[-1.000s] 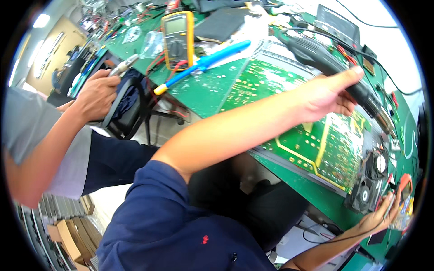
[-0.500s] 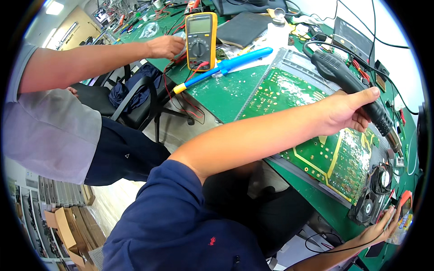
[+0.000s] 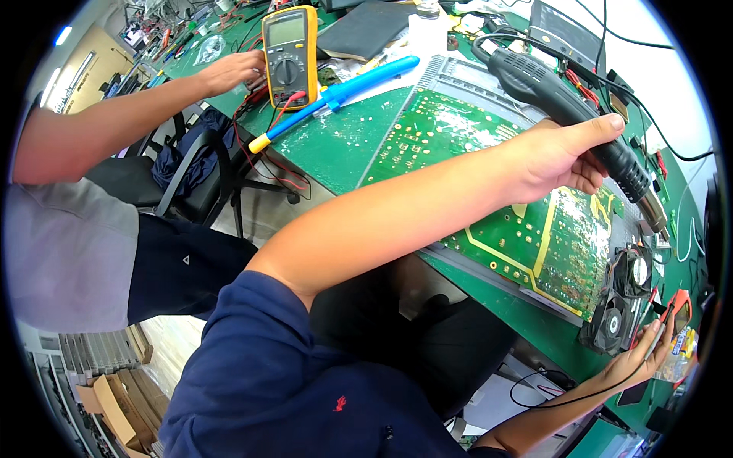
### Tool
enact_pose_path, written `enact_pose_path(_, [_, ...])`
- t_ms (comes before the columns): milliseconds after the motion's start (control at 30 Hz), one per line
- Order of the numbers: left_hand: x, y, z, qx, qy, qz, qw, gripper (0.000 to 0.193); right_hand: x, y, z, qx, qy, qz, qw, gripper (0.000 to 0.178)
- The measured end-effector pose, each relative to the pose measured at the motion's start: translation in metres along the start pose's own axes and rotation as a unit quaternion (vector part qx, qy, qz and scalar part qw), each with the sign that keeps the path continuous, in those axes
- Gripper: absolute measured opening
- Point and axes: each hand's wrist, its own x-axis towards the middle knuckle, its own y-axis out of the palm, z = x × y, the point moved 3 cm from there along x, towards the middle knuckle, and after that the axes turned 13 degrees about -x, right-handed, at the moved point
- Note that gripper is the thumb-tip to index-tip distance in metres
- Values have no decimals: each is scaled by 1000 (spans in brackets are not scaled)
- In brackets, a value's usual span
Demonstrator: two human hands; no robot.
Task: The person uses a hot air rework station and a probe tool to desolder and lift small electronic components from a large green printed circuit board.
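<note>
My left hand [image 3: 561, 156] is wrapped round the black handle of a hot air gun [image 3: 538, 84], thumb along its top. The gun lies slantwise above a large green circuit board [image 3: 527, 240], its metal nozzle pointing down past the board's right end. Down at the right, my right hand [image 3: 641, 359] grips a slim dark pen-shaped tool [image 3: 658, 340] with a thin black cable trailing along my forearm. Just beyond those fingers is a red-orange handheld meter [image 3: 682, 307]. Two black cooling fans [image 3: 613, 322] sit between the board and my right hand.
A co-worker's hand [image 3: 233, 72] reaches beside a yellow multimeter [image 3: 289, 57] with red leads. A blue tube-shaped tool [image 3: 366, 82] with a yellow tip lies across the green bench [image 3: 336, 145]. A black notebook [image 3: 365, 29] and cables lie farther back. An office chair [image 3: 187, 179] stands left.
The whole view has shifted, so the scene sits farther left and higher. Both my hands keep their holds, with little movement relative to the board. The co-worker's fingers look slightly more extended.
</note>
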Motion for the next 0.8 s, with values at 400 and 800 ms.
enact_pose_path(400, [-3, -2, 4, 2, -14, 22, 1000, 43, 0, -3, -3, 7, 5, 14, 1000, 32])
enact_pose_path(800, [-1, -3, 1, 12, -13, 18, 1000, 43, -1, 1, 0, 37, 25, 11, 999, 30])
